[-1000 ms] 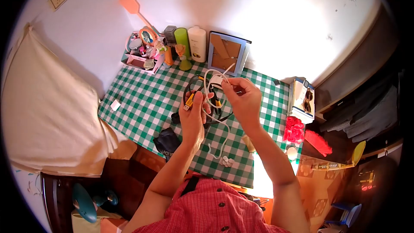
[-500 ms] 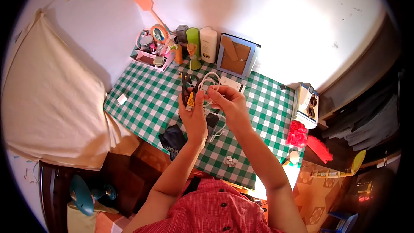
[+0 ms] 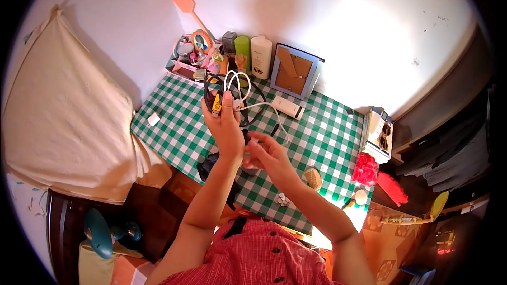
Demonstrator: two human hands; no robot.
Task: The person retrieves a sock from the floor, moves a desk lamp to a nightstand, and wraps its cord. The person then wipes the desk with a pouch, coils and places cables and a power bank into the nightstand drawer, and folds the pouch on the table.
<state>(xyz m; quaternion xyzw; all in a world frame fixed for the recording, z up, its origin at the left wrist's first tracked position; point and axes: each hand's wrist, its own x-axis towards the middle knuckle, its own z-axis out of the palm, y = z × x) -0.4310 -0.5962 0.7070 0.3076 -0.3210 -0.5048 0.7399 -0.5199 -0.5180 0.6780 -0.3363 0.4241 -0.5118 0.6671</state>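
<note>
My left hand is closed around a bundle of cables, raised over the table. In it are a black cable and a white cable, both looped. A USB plug with a yellow label points down between the fingers. Close beside my left wrist is my right hand, its fingers loosely bent and apart. A dark object partly hidden by that hand lies beneath it; I cannot make out its kind. A black cloth-like item lies left of my left forearm.
A green checked tablecloth covers the table. At the back stand a cosmetics box, bottles and a picture frame. A white box-shaped device, a tan object, coins and red flowers lie to the right.
My right hand has left the white cable and moved down and toward me, beside my left wrist. My left hand has shifted slightly up and left with the cables.
</note>
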